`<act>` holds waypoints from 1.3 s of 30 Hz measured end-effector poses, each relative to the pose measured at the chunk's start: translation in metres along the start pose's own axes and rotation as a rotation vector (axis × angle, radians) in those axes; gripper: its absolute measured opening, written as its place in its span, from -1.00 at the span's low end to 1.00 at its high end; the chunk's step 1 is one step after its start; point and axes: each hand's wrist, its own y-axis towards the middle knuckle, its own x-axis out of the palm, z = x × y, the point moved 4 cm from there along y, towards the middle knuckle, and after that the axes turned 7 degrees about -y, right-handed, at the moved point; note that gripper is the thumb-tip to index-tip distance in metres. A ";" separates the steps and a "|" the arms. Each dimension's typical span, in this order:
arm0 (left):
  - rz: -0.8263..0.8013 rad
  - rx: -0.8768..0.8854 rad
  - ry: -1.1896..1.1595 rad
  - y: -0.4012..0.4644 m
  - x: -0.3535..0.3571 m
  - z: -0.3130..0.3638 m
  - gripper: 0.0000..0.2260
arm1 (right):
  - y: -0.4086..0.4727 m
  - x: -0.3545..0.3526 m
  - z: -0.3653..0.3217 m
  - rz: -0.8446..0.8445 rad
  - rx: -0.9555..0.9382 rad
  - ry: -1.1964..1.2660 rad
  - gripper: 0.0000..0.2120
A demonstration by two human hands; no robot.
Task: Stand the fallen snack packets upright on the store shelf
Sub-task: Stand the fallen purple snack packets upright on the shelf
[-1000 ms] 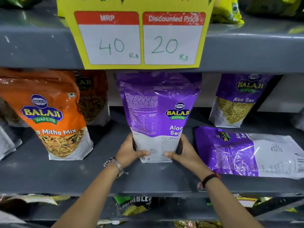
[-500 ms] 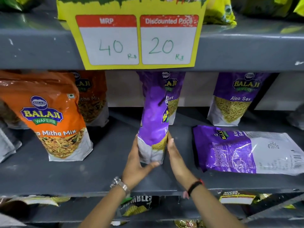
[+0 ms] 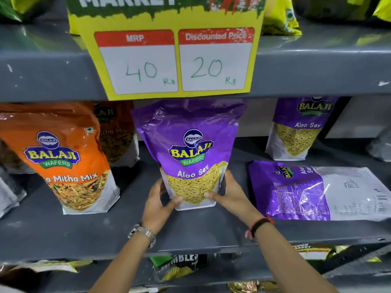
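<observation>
A purple Aloo Sev packet stands upright at the middle of the grey shelf, its front label facing me. My left hand grips its lower left corner and my right hand grips its lower right corner. To the right, a second purple Aloo Sev packet lies flat on the shelf, back side up. A third purple packet stands upright at the back right.
An orange Mitha Mix packet stands at the left with another behind it. A yellow price card hangs from the shelf above. More packets sit on the shelf below.
I have turned the middle purple packet from back-facing, through edge-on, to front-facing. Both hands stayed at its base. The flat packet has not moved.
</observation>
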 end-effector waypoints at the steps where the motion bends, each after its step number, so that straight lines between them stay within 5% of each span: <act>1: 0.003 -0.003 0.013 0.003 -0.002 -0.001 -0.29 | -0.001 0.001 0.000 0.040 0.011 0.009 -0.43; 7: -0.043 -0.002 0.015 0.007 -0.006 0.002 -0.33 | -0.009 0.000 -0.011 0.085 0.031 -0.052 -0.37; 11: 0.189 0.157 0.093 -0.009 -0.008 0.018 -0.08 | -0.019 -0.037 -0.020 0.188 0.015 -0.105 -0.15; 14: 0.296 0.408 0.186 -0.032 0.007 0.052 -0.34 | -0.034 -0.089 -0.021 0.298 0.025 -0.156 -0.27; 17: 0.092 0.537 0.176 -0.048 0.055 0.076 -0.59 | -0.044 -0.153 -0.007 0.352 0.065 -0.292 -0.46; 21: -0.276 0.067 0.066 -0.048 0.136 0.060 -0.79 | -0.046 -0.225 0.017 0.273 0.149 -0.504 -0.62; 28: -0.333 -0.793 -0.425 -0.080 0.214 0.034 -0.85 | -0.033 -0.305 0.077 0.040 0.372 -0.735 -0.55; 34: -0.145 -0.865 -0.834 -0.084 0.260 0.033 -0.86 | -0.036 -0.315 0.091 -0.046 0.426 -0.542 -0.37; 39: 0.133 -0.798 -0.932 -0.063 0.262 0.036 -0.89 | -0.035 -0.318 0.094 -0.177 0.409 -0.730 -0.37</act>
